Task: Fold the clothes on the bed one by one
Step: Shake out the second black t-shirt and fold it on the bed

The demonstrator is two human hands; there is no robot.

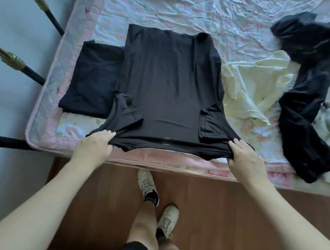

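While both hands pinch the near edge of the black shirt (168, 82), the step in hand looks like the lengthwise fold: carrying that shoulder edge up and over toward the far hem. To do it well, I judge the two corners should rise together and level, so the tucked sleeves do not slip out, and the edge should land square on the far hem before the cloth is smoothed flat.

From the head camera, the shirt lies flat on the bed (186, 16) with its sides already turned in, its near edge at the mattress border. The left hand (95, 147) grips the near left corner, fingers curled over the cloth with the thumb beneath; the right hand (245, 156) clamps the near right corner the same way. Both forearms reach forward, wrists low, knuckles up, the cloth stretched taut between them.

A folded dark garment (91, 78) lies touching the shirt's left side. A cream garment (255, 86) lies crumpled just beside its right, and dark trousers (306, 106) sprawl farther right, unfolded.
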